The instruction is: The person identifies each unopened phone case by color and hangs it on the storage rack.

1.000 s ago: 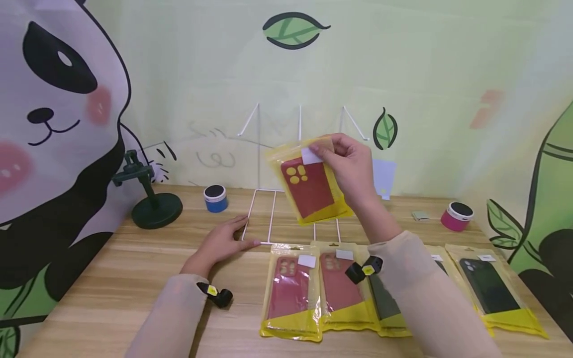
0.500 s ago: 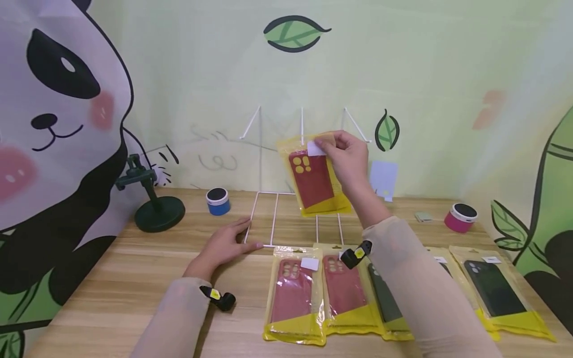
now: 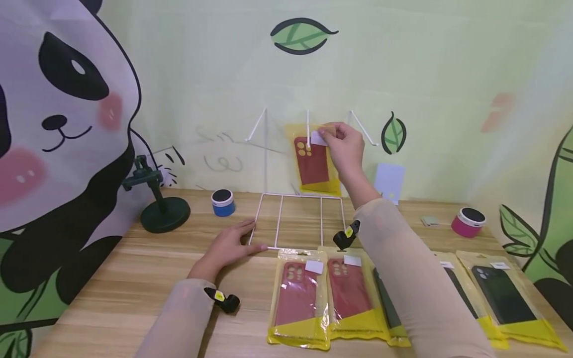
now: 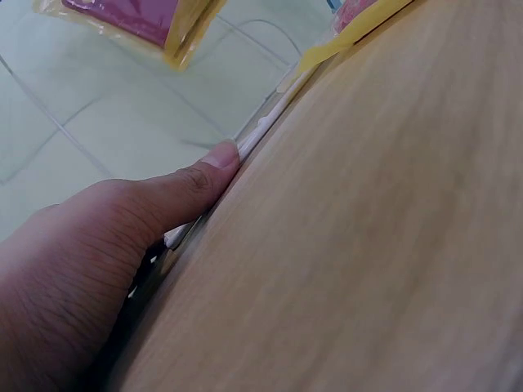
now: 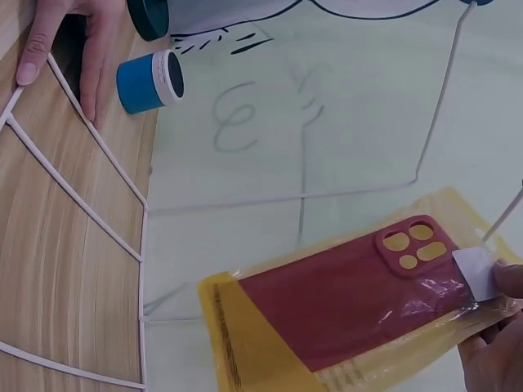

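Note:
My right hand (image 3: 348,149) pinches the top right corner of a yellow-and-clear bag, by its white label, with a red phone case (image 3: 315,166) inside. The bag hangs upright at the middle prong (image 3: 308,124) of a white wire display rack (image 3: 322,221). In the head view that prong crosses in front of the bag's upper part; whether it passes through the hang hole I cannot tell. My left hand (image 3: 228,246) rests at the rack's front left base corner, fingers extended along the side bar. In the left wrist view its thumb (image 4: 219,155) presses the front bar.
Several bagged phone cases lie in a row at the front, red ones (image 3: 295,293) left and dark ones (image 3: 503,293) right. Around the rack stand a dark green stand (image 3: 164,215), a blue round speaker (image 3: 223,204), a pink one (image 3: 468,223) and a pale card (image 3: 389,181).
The bagged red case in my right hand has moved away from me and slightly up, to behind the front end of the middle prong. My left hand stays at the rack's corner.

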{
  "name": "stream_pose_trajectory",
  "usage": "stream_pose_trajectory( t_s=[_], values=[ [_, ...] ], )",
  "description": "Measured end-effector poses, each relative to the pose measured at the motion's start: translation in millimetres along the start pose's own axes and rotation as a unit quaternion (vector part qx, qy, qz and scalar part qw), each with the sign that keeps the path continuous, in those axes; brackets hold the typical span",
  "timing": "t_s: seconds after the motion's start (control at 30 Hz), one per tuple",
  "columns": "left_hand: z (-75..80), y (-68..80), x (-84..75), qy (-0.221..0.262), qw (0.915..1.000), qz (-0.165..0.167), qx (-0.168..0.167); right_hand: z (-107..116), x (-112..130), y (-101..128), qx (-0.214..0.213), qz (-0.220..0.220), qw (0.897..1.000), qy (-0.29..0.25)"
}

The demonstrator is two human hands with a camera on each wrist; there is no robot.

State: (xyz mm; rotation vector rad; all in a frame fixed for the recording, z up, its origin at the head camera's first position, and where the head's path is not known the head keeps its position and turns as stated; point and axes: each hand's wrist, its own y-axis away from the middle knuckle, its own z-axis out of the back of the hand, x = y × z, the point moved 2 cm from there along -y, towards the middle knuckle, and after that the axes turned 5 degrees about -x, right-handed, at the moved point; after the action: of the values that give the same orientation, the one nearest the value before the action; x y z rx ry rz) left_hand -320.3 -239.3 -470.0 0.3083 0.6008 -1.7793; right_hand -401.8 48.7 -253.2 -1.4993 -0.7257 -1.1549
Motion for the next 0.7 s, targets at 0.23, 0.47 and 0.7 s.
stream_pose_trajectory(
  t_s=[0.23,0.47,0.7],
  values=[
    [-2.2,-1.9,-0.5,-0.003,1.0000,0.000,0.000,0.2,-2.6,-4.9,-0.011,-0.002,1.000,0.007],
    [-2.7,-2.0,-0.5,-0.003,1.0000,0.003,-0.003,3.0,-7.4,-5.2,-0.010,-0.001,1.000,0.015],
    [-2.7,-1.8,0.5,-0.003,1.0000,0.007,-0.005,13.8,-16.5,-1.7,-0.006,0.008,1.000,0.004]
  ],
)
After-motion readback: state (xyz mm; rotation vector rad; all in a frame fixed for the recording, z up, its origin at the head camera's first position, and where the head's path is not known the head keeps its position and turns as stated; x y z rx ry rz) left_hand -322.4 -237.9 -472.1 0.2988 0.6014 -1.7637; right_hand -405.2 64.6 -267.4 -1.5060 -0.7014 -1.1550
